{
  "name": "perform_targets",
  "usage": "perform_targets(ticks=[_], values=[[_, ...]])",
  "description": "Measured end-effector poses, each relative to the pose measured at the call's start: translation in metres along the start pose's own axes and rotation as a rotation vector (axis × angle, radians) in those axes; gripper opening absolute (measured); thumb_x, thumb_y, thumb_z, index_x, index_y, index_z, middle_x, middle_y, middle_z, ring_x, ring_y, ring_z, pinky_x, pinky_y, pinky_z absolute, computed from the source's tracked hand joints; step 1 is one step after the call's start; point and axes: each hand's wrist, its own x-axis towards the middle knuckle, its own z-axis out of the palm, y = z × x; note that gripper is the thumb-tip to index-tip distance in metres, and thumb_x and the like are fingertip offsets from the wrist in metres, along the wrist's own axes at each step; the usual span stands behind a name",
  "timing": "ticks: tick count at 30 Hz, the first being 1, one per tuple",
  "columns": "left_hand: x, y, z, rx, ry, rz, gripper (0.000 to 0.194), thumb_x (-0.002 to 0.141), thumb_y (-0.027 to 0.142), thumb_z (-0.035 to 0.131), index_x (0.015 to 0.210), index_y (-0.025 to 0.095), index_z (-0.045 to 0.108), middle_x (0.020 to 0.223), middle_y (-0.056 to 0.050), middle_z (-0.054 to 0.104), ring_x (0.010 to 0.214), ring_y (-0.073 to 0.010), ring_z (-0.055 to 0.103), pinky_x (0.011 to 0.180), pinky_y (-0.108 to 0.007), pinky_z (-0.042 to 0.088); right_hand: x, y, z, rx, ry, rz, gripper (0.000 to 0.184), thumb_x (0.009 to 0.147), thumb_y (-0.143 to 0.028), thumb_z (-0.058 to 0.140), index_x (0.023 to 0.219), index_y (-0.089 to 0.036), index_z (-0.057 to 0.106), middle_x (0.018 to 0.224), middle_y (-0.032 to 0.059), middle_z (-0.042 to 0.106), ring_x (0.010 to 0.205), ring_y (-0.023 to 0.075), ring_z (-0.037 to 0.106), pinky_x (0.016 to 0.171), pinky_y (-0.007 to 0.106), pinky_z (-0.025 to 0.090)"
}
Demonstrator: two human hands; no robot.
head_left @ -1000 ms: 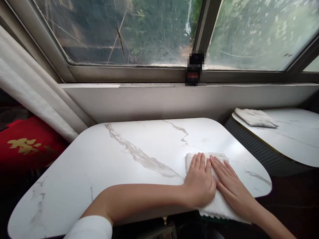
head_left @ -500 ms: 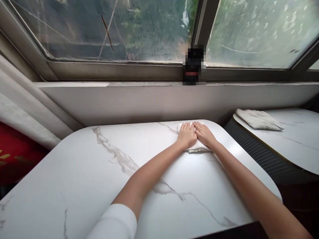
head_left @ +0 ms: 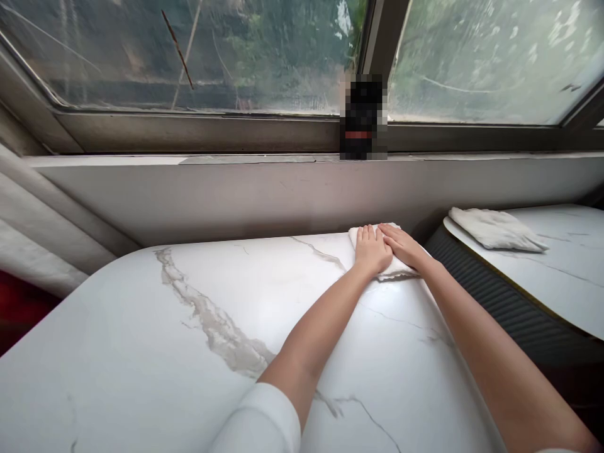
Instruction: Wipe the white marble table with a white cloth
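A folded white cloth point(head_left: 396, 271) lies on the white marble-patterned table point(head_left: 302, 283), at the far right corner by the wall. My left hand point(head_left: 374, 249) rests flat on it, fingers stretched forward. Beside it, my right hand point(head_left: 403, 245) also presses flat on the cloth, its fingertips touching the left hand. Both hands cover the middle of the cloth, while its front edge and left and back corners show.
On a second marble-patterned table point(head_left: 576, 283) to the right lies another white cloth point(head_left: 495, 229). A low wall point(head_left: 212, 195) and windows run behind. A pixelated dark object point(head_left: 362, 119) stands on the sill. A pale curtain point(head_left: 38, 239) hangs at left.
Both hands and the cloth under them have slid right and slightly away, to the table's far right corner. The view has shifted a little to the right.
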Motion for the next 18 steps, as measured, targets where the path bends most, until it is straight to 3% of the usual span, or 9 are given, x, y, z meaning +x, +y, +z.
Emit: perform_targets(ticks=[4, 8, 14, 18], values=[[-0.009, 0.023, 0.004, -0.010, 0.017, 0.042, 0.054, 0.093, 0.030, 0.027, 0.138, -0.001, 0.034, 0.145, -0.021, 0.032, 0.136, -0.0289, 0.024, 0.112, -0.042, 0.011, -0.027, 0.009, -0.010, -0.016, 0.005, 0.045, 0.053, 0.090, -0.031, 0.024, 0.134, -0.008, 0.045, 0.142, 0.0105, 0.041, 0.132, 0.0201, 0.034, 0.111, 0.039, 0.025], [-0.037, 0.047, 0.002, -0.032, -0.002, 0.120, 0.056, 0.092, 0.031, 0.029, 0.138, 0.000, 0.033, 0.145, -0.021, 0.031, 0.136, -0.0312, 0.023, 0.112, -0.044, 0.012, -0.074, 0.009, -0.017, -0.053, 0.023, 0.089, 0.054, 0.091, -0.031, 0.021, 0.135, -0.010, 0.044, 0.142, 0.0099, 0.041, 0.133, 0.0209, 0.033, 0.111, 0.043, 0.025], [-0.121, 0.083, -0.021, -0.054, -0.092, 0.265, 0.059, 0.092, 0.032, 0.028, 0.139, -0.004, 0.028, 0.146, -0.024, 0.026, 0.136, -0.0351, 0.017, 0.112, -0.048, 0.011, -0.182, -0.013, -0.026, -0.108, 0.091, 0.024, 0.052, 0.094, -0.031, 0.018, 0.140, -0.018, 0.037, 0.143, 0.0077, 0.040, 0.132, 0.0226, 0.034, 0.108, 0.050, 0.030], [-0.175, 0.093, -0.040, -0.087, -0.151, 0.398, 0.063, 0.092, 0.034, 0.027, 0.140, -0.006, 0.024, 0.146, -0.026, 0.024, 0.137, -0.0362, 0.014, 0.113, -0.048, 0.012, -0.246, -0.047, -0.029, -0.173, 0.146, -0.017, 0.053, 0.094, -0.026, 0.020, 0.147, -0.024, 0.016, 0.147, 0.0049, 0.033, 0.132, 0.0238, 0.034, 0.105, 0.051, 0.034]])
